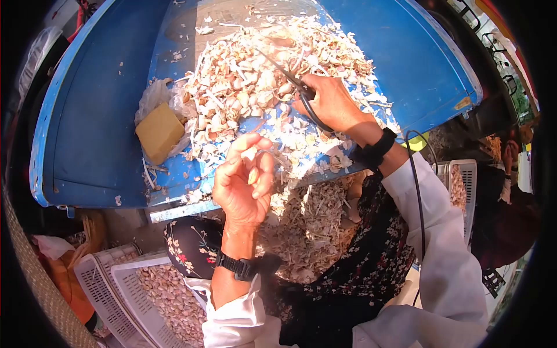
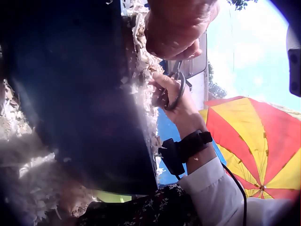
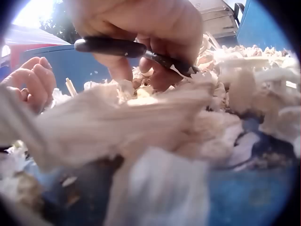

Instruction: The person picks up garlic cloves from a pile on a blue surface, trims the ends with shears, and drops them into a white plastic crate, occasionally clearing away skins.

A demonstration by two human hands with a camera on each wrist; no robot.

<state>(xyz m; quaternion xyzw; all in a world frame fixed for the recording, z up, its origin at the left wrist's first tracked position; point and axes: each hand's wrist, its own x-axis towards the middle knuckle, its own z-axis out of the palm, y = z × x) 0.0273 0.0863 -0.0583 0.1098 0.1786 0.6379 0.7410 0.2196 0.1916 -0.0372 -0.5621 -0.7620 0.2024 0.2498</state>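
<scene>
In the head view my left hand [image 1: 239, 188] is turned palm up with its fingers curled, holding a pale garlic clove [image 1: 253, 175] in the palm. Something whitish shows between its fingertips. My right hand [image 1: 335, 104] grips scissors [image 1: 306, 93] by their dark handle, the blades pointing up and left over a heap of garlic [image 1: 249, 87]. In the right wrist view that hand's fingertips reach down into the heap, beside the scissors' black handle [image 3: 110, 47]. The left hand's fingers [image 3: 35, 82] appear at the left edge there.
The heap lies in a blue metal tray [image 1: 93, 110] with raised sides. A yellow sponge-like block [image 1: 161, 133] sits by a clear plastic bag at left. Loose skins [image 1: 307, 232] fill my lap. White crates [image 1: 125, 272] with garlic cloves stand lower left; another crate [image 1: 469, 197] is at right.
</scene>
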